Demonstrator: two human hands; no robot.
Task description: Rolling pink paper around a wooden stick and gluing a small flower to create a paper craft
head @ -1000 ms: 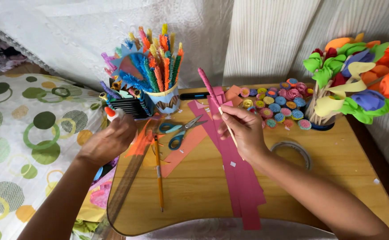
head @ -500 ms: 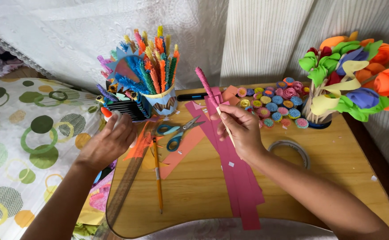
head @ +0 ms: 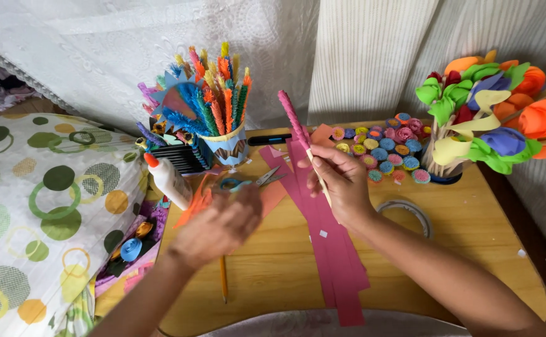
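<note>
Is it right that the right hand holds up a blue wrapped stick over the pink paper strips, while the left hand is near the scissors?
Not quite: the stick in the right hand is wrapped in pink, not blue, as the head view shows. The rest holds: it is held up over the pink paper strips, and the left hand is near the scissors.

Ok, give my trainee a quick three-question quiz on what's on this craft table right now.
1. True or false: the right hand holds a stick wrapped in pink paper.
2. What lies nearest the left hand? A) tape roll B) scissors C) paper flower bouquet
3. What colour is the glue bottle cap?

Key: 1 true; 2 B; 3 orange.
</note>
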